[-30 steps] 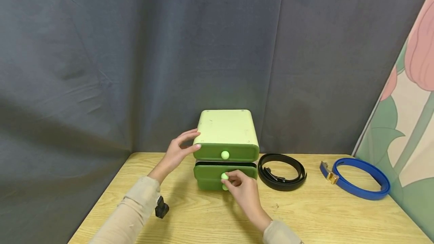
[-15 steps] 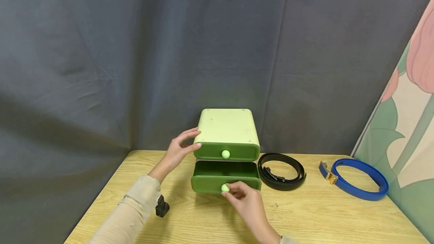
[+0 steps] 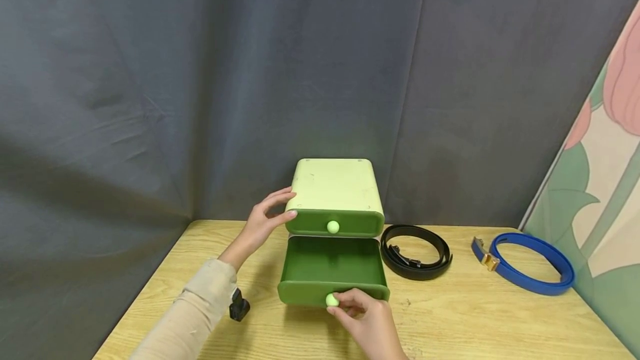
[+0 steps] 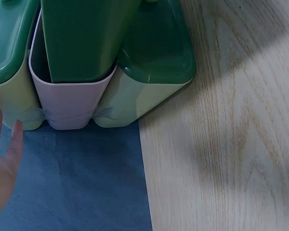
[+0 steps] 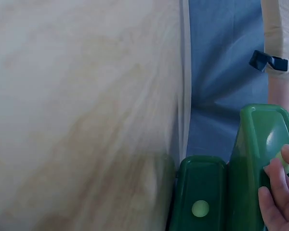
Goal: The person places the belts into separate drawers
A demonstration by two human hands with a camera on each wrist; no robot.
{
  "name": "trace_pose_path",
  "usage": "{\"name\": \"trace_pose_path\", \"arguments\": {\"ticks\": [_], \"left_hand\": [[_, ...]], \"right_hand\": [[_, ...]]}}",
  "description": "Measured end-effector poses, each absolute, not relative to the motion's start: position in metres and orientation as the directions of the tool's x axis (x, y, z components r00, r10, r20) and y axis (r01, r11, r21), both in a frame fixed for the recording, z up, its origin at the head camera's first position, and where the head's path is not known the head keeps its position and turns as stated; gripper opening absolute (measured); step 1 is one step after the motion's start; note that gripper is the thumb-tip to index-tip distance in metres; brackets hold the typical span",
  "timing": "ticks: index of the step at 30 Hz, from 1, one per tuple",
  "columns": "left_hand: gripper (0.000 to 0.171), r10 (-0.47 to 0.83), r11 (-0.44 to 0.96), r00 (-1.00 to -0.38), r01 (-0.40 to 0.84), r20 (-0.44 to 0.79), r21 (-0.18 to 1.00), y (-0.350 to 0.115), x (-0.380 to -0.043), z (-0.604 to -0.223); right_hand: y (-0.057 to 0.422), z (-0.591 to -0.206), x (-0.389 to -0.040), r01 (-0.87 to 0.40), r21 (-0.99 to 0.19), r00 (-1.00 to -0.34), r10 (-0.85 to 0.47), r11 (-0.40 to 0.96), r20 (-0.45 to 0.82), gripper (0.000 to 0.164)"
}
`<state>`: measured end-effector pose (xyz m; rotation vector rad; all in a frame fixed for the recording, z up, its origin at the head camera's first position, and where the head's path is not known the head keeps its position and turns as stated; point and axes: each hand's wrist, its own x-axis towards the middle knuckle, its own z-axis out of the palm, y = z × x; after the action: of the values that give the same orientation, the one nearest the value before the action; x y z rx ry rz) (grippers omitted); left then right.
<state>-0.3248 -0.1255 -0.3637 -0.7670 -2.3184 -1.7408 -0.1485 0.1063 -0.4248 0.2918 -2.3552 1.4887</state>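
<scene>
A small drawer cabinet with a pale green top and dark green fronts stands on the table. Its middle drawer is pulled well out, and the green inside shows nothing in it. My right hand pinches that drawer's round light green knob between thumb and fingers. My left hand rests against the cabinet's upper left side, thumb at the front edge, fingers extended. In the left wrist view the pink middle shell sits between two greenish ones. The bottom drawer is closed in the right wrist view.
Right of the cabinet lies a coiled black belt. Farther right is a coiled blue belt with a gold buckle. A small black device is at my left sleeve. A grey curtain hangs behind the table.
My right hand has moved toward me, drawing the middle drawer out from slightly open to wide open. My left hand has stayed against the cabinet.
</scene>
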Motion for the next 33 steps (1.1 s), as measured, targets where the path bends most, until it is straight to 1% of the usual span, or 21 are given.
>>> {"name": "trace_pose_path", "arguments": {"ticks": [4,8,12,17,24,33], "left_hand": [[0.045,0.313,0.202,-0.858,0.479,0.407,0.854,-0.125,-0.325,-0.363],[0.045,0.316,0.200,-0.856,0.481,0.409,0.853,-0.125,-0.324,-0.363],[0.045,0.312,0.191,-0.854,0.485,0.416,0.853,-0.125,-0.324,-0.362],[0.044,0.308,0.177,-0.855,0.482,0.417,0.858,-0.124,-0.324,-0.363],[0.045,0.311,0.171,-0.851,0.488,0.423,0.856,-0.124,-0.323,-0.364],[0.044,0.307,0.169,-0.850,0.492,0.429,0.854,-0.125,-0.324,-0.366]], "right_hand": [[0.107,-0.426,-0.143,-0.345,-0.825,-0.923,0.000,0.448,0.386,0.013],[0.107,-0.425,-0.138,-0.356,-0.832,-0.922,-0.013,0.427,0.387,0.013],[0.107,-0.428,-0.137,-0.388,-0.822,-0.908,-0.021,0.417,0.418,0.013],[0.108,-0.435,-0.135,-0.417,-0.786,-0.891,-0.035,0.457,0.453,0.014],[0.112,-0.437,-0.131,-0.373,-0.791,-0.917,-0.062,0.485,0.395,0.016],[0.114,-0.437,-0.131,-0.361,-0.786,-0.925,-0.084,0.502,0.371,0.015]]}}
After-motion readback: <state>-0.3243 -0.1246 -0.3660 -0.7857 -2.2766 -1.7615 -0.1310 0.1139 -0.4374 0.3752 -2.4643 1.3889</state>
